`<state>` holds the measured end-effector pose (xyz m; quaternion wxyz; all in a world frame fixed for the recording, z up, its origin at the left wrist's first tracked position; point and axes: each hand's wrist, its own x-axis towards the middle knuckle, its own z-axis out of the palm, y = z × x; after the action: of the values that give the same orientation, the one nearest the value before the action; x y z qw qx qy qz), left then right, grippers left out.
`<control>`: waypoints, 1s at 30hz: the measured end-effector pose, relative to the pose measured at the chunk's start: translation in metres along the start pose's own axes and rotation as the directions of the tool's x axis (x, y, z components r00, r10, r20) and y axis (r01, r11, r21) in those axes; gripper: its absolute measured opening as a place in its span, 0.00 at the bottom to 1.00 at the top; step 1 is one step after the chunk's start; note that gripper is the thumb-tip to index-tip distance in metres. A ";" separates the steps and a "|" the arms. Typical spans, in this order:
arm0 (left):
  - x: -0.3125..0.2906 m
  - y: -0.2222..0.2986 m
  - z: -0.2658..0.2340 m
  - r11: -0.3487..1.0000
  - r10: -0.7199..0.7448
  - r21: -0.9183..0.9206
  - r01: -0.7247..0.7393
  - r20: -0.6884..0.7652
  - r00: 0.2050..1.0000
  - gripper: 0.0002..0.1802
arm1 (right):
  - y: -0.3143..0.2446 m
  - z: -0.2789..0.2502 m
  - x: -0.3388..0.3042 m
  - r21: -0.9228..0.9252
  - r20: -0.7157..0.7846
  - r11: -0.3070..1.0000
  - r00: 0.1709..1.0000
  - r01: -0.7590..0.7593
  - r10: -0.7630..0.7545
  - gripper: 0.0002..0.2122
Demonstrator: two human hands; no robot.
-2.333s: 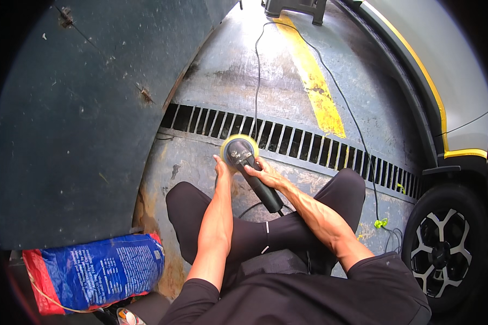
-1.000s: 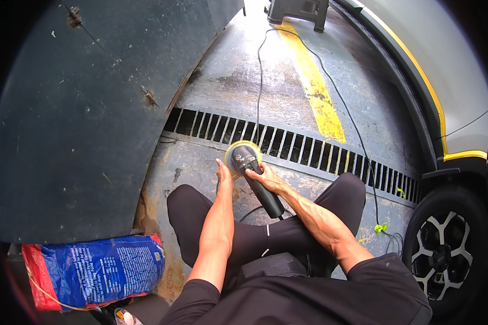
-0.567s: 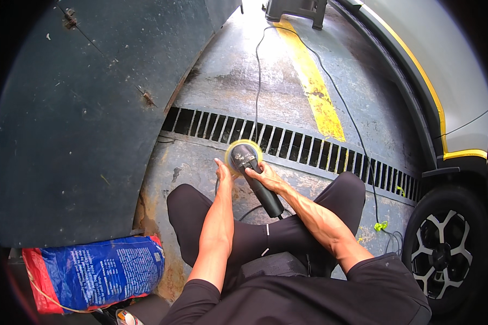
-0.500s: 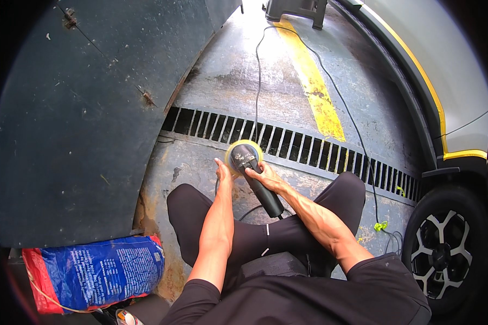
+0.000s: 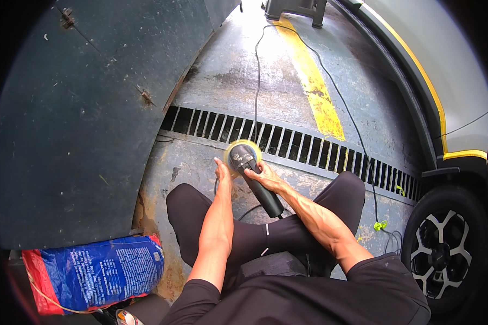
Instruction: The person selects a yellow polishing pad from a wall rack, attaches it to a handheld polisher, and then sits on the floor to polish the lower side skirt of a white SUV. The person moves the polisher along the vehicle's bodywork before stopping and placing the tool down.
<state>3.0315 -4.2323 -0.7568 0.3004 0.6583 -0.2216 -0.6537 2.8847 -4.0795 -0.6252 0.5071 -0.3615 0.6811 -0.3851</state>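
The right hand (image 5: 263, 175) clamps its grip around a black polisher (image 5: 264, 196), held at the near edge of a drain grate (image 5: 301, 164). The left hand (image 5: 223, 171) cups beside the yellow pad (image 5: 243, 142); whether its grip is closed cannot be told. A car wheel (image 5: 442, 257) stands near the grate's right end.

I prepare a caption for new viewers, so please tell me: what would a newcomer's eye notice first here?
Probably the black handheld power tool with its round yellow pad, near the centre, gripped in the right hand, with the left hand beside the pad. Next may come the yellow floor stripe beyond the drain grate, and the blue and red bag at lower left.
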 end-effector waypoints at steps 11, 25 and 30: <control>0.005 -0.002 -0.001 1.000 -0.026 0.004 0.026 -0.023 0.999 0.48 | 0.024 0.003 0.011 -0.011 0.010 1.000 1.000 0.000 0.000 0.49; 0.005 -0.005 -0.002 1.000 0.010 0.017 -0.010 0.049 0.999 0.46 | -0.006 -0.003 -0.007 0.095 0.044 0.993 0.996 -0.076 0.072 0.48; 0.000 -0.005 -0.002 0.999 0.032 -0.021 -0.029 0.122 0.992 0.44 | -0.011 -0.003 -0.008 0.112 0.022 0.994 1.000 -0.016 0.013 0.48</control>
<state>3.0335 -4.2289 -0.7604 0.3025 0.6105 -0.2434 -0.6903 2.8842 -4.0764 -0.6116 0.5367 -0.3316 0.6555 -0.4151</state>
